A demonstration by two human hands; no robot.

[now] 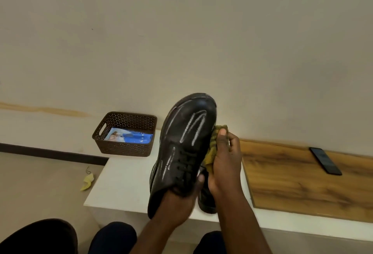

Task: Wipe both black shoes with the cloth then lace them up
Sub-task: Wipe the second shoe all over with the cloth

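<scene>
A glossy black shoe (181,145) is raised above the white table (125,181), toe pointing up and away, black laces showing. My left hand (179,201) grips it at the heel opening. My right hand (226,163) holds a yellow-green cloth (214,149) and presses it against the shoe's right side. The second black shoe (205,201) stands on the table behind my hands, mostly hidden.
A brown perforated basket (123,149) with a blue packet inside sits at the table's back left. A wooden board (302,181) lies on the right with a black phone (325,161) on it. A yellow scrap (87,182) lies on the floor to the left.
</scene>
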